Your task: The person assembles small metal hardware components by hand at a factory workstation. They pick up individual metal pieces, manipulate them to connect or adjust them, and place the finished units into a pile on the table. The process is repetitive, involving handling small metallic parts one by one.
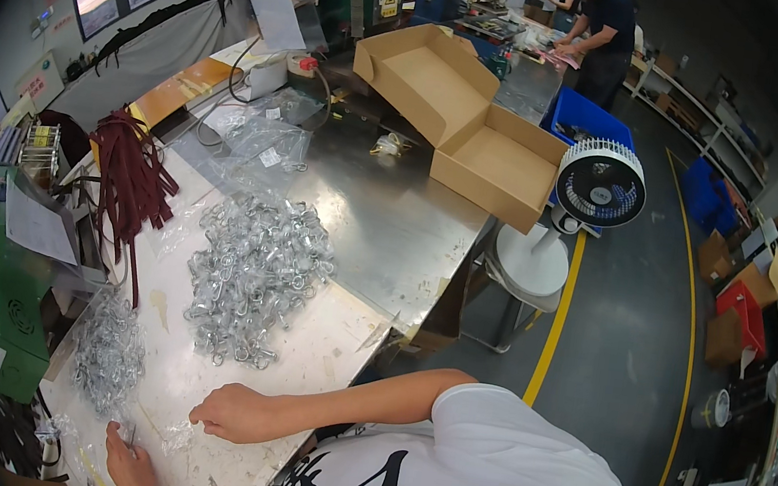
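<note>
My left hand [131, 471] is at the table's near left edge, its fingers closed around a small, shiny, silvery piece [126, 433] too small to name. To its right my right hand [239, 412] hovers low over or rests on the white tabletop, fingers curled down. A wisp of clear plastic [177, 433] lies beside those fingertips; whether they grip it is hidden. Just beyond my left hand is a small heap of silver metal fittings [109, 356]. Farther out lies a larger pile of silver metal fittings [257, 275], apparently in clear little bags.
Dark red straps [130, 155] hang in a bundle at the left, near a green machine [14, 292]. Clear plastic bags [260, 142] lie farther back. An open cardboard box [498, 164] stands at the far right, beside a fan [601, 184] on a stool. Another person [606, 31] stands beyond.
</note>
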The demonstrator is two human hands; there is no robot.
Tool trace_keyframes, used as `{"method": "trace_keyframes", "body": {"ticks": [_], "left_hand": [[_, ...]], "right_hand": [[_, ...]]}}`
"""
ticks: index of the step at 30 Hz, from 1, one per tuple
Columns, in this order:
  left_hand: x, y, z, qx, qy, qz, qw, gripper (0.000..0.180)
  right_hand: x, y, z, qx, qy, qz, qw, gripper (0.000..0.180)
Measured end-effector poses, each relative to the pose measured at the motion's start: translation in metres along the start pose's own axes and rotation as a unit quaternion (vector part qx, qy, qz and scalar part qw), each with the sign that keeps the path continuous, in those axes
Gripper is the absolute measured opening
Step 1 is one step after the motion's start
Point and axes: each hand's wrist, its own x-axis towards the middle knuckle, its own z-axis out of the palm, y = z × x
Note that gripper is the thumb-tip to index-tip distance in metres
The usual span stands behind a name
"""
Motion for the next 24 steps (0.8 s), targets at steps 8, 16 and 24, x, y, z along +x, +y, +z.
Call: {"method": "trace_keyframes", "body": {"ticks": [8,16,24], "left_hand": [[0.003,-0.012,-0.023,-0.008,0.085,-0.106,0.991,0.046],[-0.009,0.116,-0.07,-0.369,-0.029,-0.131,0.92,0.039],[-0.023,0.115,-0.014,-0.451,-0.034,-0.169,0.876,0.039]], "right_hand": [[0.009,0.006,0.0,0.124,-0.048,0.04,0.99,0.028],[0.036,-0.021,-0.004,0.457,-0.032,0.206,0.864,0.033],[0.035,0.0,0.012,0.451,-0.029,0.165,0.877,0.018]]}}
